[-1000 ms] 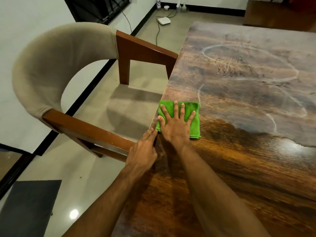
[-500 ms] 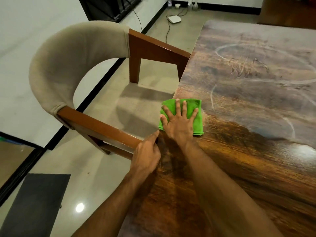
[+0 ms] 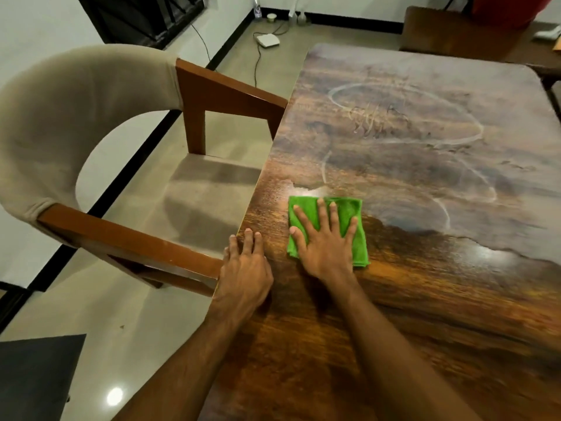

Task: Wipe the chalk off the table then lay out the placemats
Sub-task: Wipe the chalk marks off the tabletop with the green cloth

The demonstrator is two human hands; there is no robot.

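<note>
1. Grey mat [image 3: 36, 375] lies on the pale, glossy floor [image 3: 100, 302] at the lower left corner.
2. Next comes a chair [image 3: 54, 123] with a curved beige padded back and brown wooden arms. It stands at the left side of the table [image 3: 425, 299], and both arms reach the table's edge.
3. Beyond the chair, a small white box [image 3: 267, 40] sits on the floor near the wall, with a dark cable running from it.
4. The left hand [image 3: 243, 268] rests on the table's left edge, just beside the end of the chair's near arm. Its fingers lie straight along the wood and hold nothing.
5. A folded green cloth [image 3: 353, 208] lies flat on the table, a little in from the left edge and near the left hand without touching it.
6. The right hand [image 3: 326, 247] presses down on the cloth, palm flat and fingers spread wide and straight. The cloth shows around the fingers on all sides but the wrist's.
7. On the near side of the cloth the dark wood is glossy and bright. The far side is dulled by a pale haze, and the ragged border between the two runs from the cloth across to the right.
8. Chalk [image 3: 372, 120] lies in the hazy part as a scribble inside a large oval, with a looser curve looping down toward the cloth.
9. Another wooden surface [image 3: 455, 34] stands past the table's far right corner.
</note>
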